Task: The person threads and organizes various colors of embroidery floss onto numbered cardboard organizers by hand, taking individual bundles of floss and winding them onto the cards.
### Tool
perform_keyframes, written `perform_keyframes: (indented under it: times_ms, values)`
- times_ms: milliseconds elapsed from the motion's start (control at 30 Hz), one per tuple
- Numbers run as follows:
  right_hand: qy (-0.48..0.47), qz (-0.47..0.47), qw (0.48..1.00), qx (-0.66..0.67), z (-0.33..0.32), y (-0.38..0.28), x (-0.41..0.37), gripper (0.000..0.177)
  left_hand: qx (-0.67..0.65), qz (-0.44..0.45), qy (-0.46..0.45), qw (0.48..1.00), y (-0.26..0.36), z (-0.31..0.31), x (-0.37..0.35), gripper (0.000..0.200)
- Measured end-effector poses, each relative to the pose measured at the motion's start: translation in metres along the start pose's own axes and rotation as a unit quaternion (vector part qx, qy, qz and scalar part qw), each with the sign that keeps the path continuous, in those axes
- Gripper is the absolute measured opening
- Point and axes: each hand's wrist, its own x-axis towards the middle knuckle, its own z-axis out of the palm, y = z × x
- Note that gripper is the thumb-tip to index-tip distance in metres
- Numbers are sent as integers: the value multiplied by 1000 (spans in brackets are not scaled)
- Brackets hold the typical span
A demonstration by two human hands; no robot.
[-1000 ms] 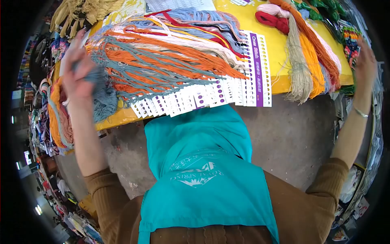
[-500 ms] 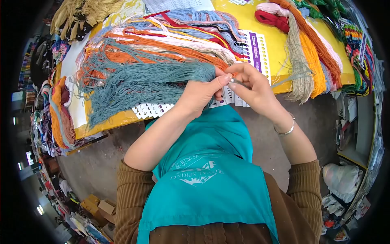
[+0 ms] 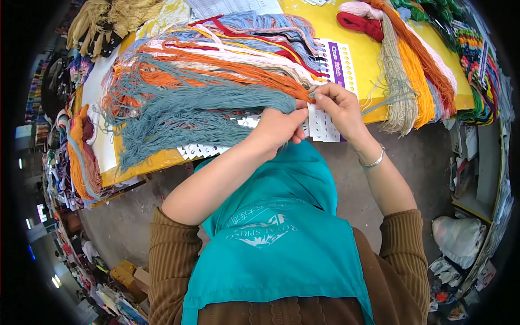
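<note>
A thick skein of blue-grey embroidery thread [image 3: 216, 103] lies across the near part of the table, its loose ends fanned out to the left. My left hand [image 3: 279, 125] is closed around its gathered right end. My right hand [image 3: 341, 105] pinches thumb and forefinger together at what looks like an end of the blue-grey thread, close to the edge of the white punched cards. Directly beside those fingertips is the gathered end of an orange thread bundle [image 3: 276, 78]. A white and purple cross stitch card [image 3: 337, 64] lies behind my right hand, with holes along its edges.
More thread bundles, including light blue [image 3: 260, 24], extend leftward from the cards. Beige [image 3: 391, 76], yellow [image 3: 416, 81] and rust hanks [image 3: 441, 89] drape over the yellow table's [image 3: 360, 51] front edge at right. A printed sheet [image 3: 233, 6] lies at the back.
My right hand has moved slightly back and up, away from my left thumb, toward the card's edge. My left hand has shifted a little to the right, still gripping the blue-grey skein.
</note>
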Motion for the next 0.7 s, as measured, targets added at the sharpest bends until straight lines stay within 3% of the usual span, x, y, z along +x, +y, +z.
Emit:
perform_keyframes:
  times_ms: [133, 333, 533, 700]
  values:
    - [-13, -37, 999, -2, 2, -2, -2, 13, 69, 31, -2, 997, 2, 7, 11, 21]
    - [78, -30, 987, -140, 4, -12, -5, 12, 52, 15, 2, 999, -4, -4, 15, 15]
    - [37, -21, 997, -61, 0, -3, -7, 11, 39, 18, -1, 999, -4, -8, 14, 18]
    - [7, 0, 989, -145, 1, -12, -12, 8, 14, 15, -6, 1000, -5, -9, 15, 19]
